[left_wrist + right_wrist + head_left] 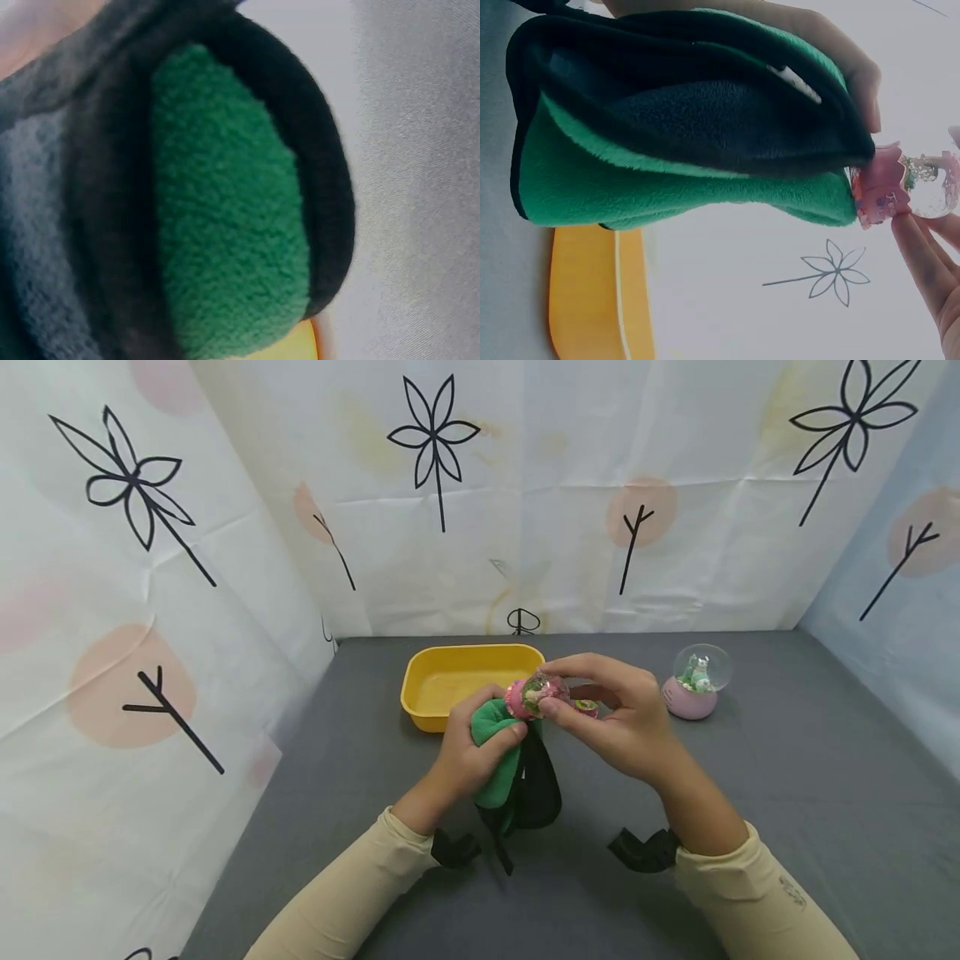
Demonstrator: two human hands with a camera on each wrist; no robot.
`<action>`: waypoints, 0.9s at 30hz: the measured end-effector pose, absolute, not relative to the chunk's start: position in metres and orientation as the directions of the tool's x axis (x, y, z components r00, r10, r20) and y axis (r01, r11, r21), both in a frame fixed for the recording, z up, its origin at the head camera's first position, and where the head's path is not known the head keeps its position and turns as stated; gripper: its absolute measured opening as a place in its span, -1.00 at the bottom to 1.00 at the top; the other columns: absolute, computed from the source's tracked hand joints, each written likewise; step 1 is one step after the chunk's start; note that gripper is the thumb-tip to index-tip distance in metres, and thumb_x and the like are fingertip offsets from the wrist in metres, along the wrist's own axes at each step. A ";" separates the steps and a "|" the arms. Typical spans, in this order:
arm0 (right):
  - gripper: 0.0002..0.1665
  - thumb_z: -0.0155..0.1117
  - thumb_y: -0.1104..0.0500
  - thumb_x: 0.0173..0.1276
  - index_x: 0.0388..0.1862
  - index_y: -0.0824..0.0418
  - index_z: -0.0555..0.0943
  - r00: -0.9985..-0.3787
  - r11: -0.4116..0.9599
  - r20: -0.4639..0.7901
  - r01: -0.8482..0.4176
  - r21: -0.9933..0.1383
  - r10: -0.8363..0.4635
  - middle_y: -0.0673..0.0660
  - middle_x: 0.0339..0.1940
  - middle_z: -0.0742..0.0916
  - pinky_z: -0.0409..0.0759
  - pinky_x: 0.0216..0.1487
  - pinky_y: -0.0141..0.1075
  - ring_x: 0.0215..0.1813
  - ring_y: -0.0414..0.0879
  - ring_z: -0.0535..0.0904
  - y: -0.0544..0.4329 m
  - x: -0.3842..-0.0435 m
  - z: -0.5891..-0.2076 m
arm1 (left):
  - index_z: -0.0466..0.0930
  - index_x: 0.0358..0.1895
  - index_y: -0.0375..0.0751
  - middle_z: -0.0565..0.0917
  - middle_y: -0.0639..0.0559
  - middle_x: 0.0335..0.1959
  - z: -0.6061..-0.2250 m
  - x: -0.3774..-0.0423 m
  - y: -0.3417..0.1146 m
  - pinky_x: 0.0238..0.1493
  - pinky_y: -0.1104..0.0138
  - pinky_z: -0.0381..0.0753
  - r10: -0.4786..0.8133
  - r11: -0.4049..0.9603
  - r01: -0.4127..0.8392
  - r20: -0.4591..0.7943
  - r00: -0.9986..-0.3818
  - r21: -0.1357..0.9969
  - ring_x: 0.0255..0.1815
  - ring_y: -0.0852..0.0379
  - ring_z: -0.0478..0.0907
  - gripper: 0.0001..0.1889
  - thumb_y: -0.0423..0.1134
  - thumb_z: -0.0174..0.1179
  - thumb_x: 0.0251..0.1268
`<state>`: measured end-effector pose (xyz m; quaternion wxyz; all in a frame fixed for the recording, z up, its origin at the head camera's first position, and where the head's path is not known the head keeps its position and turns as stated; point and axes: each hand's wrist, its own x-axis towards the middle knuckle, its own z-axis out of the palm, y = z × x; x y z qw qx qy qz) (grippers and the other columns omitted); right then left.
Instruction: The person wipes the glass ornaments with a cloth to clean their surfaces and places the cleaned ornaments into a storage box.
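My left hand point(468, 752) grips a bunched green cloth point(497, 781) with black edging, its loose part hanging below the fingers. My right hand point(626, 714) pinches a small snow globe point(546, 690) by its clear dome, with thumb below and fingertips above. The globe lies tilted on its side, its pink base point(881, 184) against the cloth in the right wrist view. Dark grey lining shows inside the cloth's folds there. Green pile of the cloth point(225, 210) fills much of the left wrist view, hiding most of the left hand.
A yellow tray point(472, 653) stands behind the left hand on the grey table point(337, 827). At the right sits a larger snow globe point(690, 700) with a lilac base. Another small pink object point(587, 707) is partly hidden behind the right hand. Patterned white sheets point(540, 552) enclose the table.
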<state>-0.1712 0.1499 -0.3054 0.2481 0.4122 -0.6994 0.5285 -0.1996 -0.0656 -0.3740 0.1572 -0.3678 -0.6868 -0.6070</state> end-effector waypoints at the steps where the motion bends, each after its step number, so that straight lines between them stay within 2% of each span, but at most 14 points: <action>1: -0.50 0.52 0.61 0.12 0.07 0.37 0.75 -0.560 0.104 0.769 -0.824 -0.557 -0.308 0.23 0.00 0.83 0.82 -0.02 -0.30 -0.01 -0.18 0.78 0.151 -0.170 -0.305 | 0.58 -0.11 -0.29 0.63 -0.11 -0.36 -0.374 -0.200 -0.066 -0.42 0.38 0.62 0.310 -0.011 0.696 0.664 -0.680 0.718 -0.42 0.16 0.52 -0.72 -0.10 0.24 0.42; 7: -0.54 0.47 0.61 0.19 0.09 0.44 0.72 -0.581 0.060 0.758 -0.803 -0.592 -0.297 0.17 0.06 0.83 0.83 -0.02 -0.25 0.02 -0.18 0.74 0.154 -0.170 -0.305 | 0.55 -0.17 -0.37 0.56 -0.13 -0.46 -0.371 -0.200 -0.069 -0.50 0.42 0.55 0.269 -0.033 0.701 0.682 -0.680 0.712 -0.49 0.22 0.46 -0.67 -0.09 0.17 0.40; 9: -0.57 0.46 0.60 0.21 0.08 0.46 0.72 -0.578 0.037 0.761 -0.802 -0.596 -0.294 0.14 0.07 0.83 0.83 -0.02 -0.25 0.02 -0.17 0.74 0.154 -0.170 -0.305 | 0.55 -0.18 -0.39 0.54 -0.13 -0.49 -0.369 -0.200 -0.070 -0.53 0.41 0.52 0.252 -0.025 0.714 0.695 -0.673 0.700 -0.52 0.24 0.44 -0.64 -0.05 0.12 0.46; 13: -0.62 0.47 0.54 0.27 0.08 0.49 0.70 -0.559 -0.024 0.770 -0.804 -0.594 -0.306 0.10 0.06 0.82 0.83 -0.06 -0.27 0.02 -0.16 0.75 0.152 -0.170 -0.304 | 0.57 -0.19 -0.37 0.53 -0.11 -0.48 -0.366 -0.199 -0.072 -0.51 0.39 0.48 0.221 0.022 0.740 0.719 -0.659 0.672 -0.52 0.23 0.43 -0.43 0.18 -0.03 0.62; 18: -0.65 0.44 0.48 0.35 0.10 0.54 0.67 -0.537 -0.105 0.769 -0.792 -0.601 -0.347 0.16 0.04 0.81 0.82 -0.18 -0.32 -0.12 -0.16 0.75 0.150 -0.170 -0.307 | 0.58 -0.14 -0.38 0.59 -0.13 -0.43 -0.362 -0.199 -0.073 -0.40 0.38 0.55 0.171 0.058 0.744 0.727 -0.665 0.666 -0.44 0.20 0.50 -0.18 0.45 -0.15 0.59; 27: -0.61 0.42 0.50 0.36 0.15 0.52 0.64 -0.607 -0.120 0.689 -0.710 -0.694 -0.396 0.14 0.10 0.78 0.85 -0.04 -0.15 -0.08 -0.13 0.76 0.142 -0.166 -0.311 | 0.55 -0.12 -0.43 0.62 -0.20 -0.38 -0.360 -0.197 -0.073 -0.29 0.42 0.60 0.131 0.057 0.738 0.728 -0.673 0.672 -0.34 0.19 0.55 -0.09 0.51 -0.27 0.56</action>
